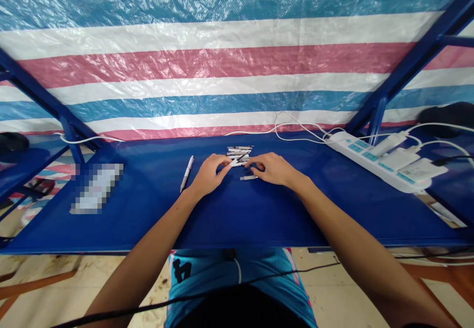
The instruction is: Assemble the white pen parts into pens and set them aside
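Observation:
Both hands rest on a blue table [237, 209], meeting at a small heap of white pen parts [240, 151]. My left hand [210, 172] pinches a thin white pen piece [235, 161] between thumb and fingers. Beside it, my right hand [271, 168] has its fingers curled down onto the heap, with a short white piece [248, 177] lying under its thumb; what it holds, if anything, is hidden. A whole white pen [187, 172] lies alone just left of my left hand.
A white power strip [374, 163] with plugged adapters and white cables lies at the right rear. A blurred white patch [97, 188] sits at the table's left. Blue frame posts [374, 116] rise at both sides. A striped tarp [222, 66] closes the back.

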`<state>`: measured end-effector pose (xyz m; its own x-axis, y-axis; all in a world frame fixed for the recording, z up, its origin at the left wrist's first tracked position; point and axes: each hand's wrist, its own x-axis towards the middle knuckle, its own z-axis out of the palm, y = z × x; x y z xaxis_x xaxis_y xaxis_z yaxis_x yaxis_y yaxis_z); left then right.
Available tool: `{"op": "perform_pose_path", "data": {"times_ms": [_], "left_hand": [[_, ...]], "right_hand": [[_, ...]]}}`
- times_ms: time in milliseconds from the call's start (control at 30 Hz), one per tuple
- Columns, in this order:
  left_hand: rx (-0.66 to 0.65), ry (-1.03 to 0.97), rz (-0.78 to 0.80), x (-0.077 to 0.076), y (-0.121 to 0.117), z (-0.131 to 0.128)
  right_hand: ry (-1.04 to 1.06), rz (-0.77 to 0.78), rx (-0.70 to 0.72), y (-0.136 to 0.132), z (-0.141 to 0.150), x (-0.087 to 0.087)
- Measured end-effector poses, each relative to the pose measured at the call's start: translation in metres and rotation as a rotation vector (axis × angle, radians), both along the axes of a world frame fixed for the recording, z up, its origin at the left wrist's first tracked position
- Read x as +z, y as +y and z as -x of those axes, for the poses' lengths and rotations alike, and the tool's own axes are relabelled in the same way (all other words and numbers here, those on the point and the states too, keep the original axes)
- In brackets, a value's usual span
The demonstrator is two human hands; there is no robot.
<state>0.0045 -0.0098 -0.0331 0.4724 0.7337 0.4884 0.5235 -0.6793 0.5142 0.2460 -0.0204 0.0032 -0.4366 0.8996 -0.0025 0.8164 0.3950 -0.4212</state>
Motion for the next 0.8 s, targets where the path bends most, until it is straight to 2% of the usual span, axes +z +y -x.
{"op": "perform_pose_path", "data": {"times_ms": [133, 267, 367, 800], "left_hand": [[0.004, -0.002, -0.003, -0.0001, 0.0002, 0.0000], [-0.003, -0.017, 0.003, 0.0016, -0.0005, -0.0004], [-0.010, -0.022, 0.008, 0.0026, -0.0011, -0.0009], [-0.002, 0.003, 0.032, 0.0031, -0.0009, -0.0008]], "right_hand": [[0.067, 0.016, 0.082, 0.0007, -0.0050, -0.0011], [0.088, 0.108, 0.169, 0.0010, -0.0090, -0.0003], [0.055, 0.162, 0.164, 0.0020, -0.0095, -0.0001], [0.036, 0.185, 0.141, 0.0032, -0.0072, -0.0015]]}}
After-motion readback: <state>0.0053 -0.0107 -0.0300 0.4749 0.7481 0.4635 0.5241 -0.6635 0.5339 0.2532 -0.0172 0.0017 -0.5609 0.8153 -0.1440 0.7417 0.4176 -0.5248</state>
